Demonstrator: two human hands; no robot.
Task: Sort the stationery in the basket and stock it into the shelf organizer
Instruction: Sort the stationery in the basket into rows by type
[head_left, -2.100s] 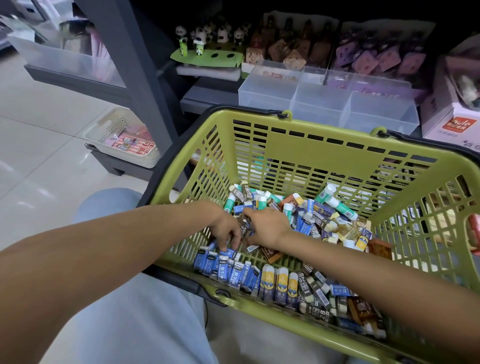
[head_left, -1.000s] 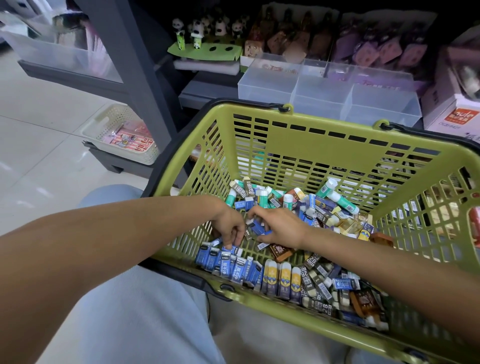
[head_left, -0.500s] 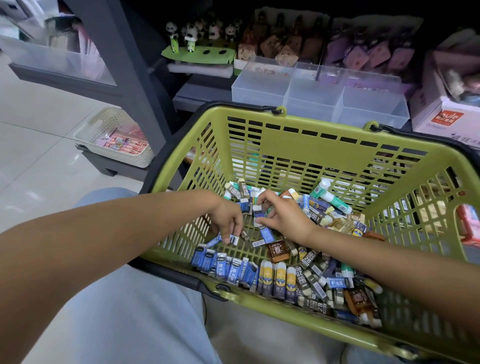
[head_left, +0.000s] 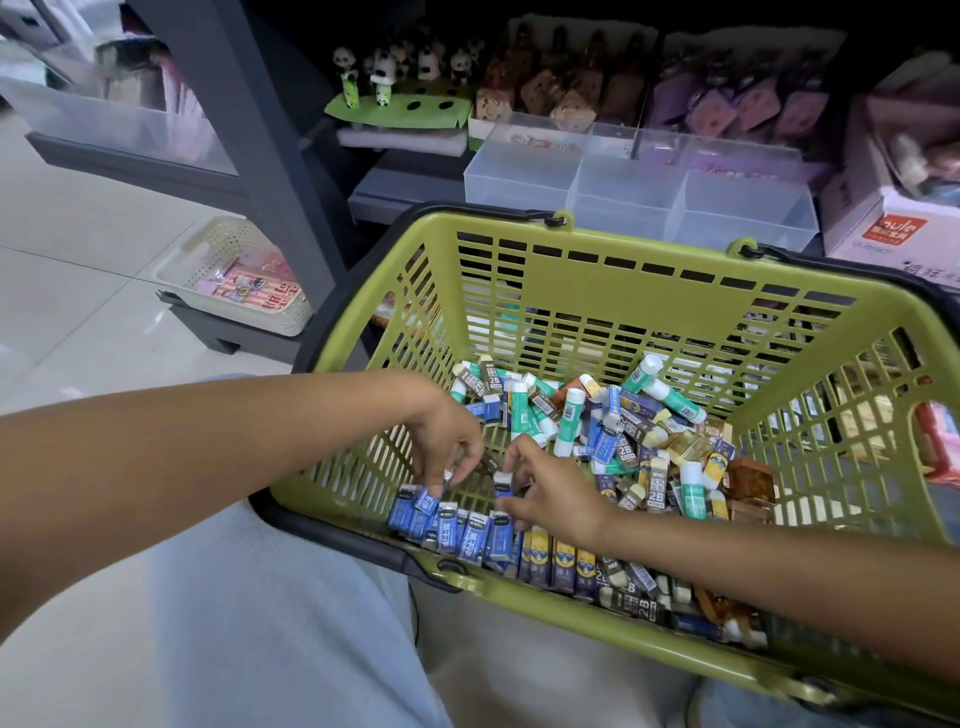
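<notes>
Inside the green basket (head_left: 597, 291), left hand (head_left: 447, 441) pinches a blue eraser (head_left: 429, 500) at the row of blue erasers (head_left: 457, 525) lying side by side, long axes running near-to-far, while right hand (head_left: 550, 493) pinches another blue eraser (head_left: 503, 484), held roughly upright.

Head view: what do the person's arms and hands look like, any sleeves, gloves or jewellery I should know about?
Both forearms are bare with no sleeve in view. The left hand and the right hand wear no gloves, and no rings, watch or bracelet show at the wrists. Nothing is marked or taped on either arm. Below them, light grey-blue trousers cover the lap.
</notes>
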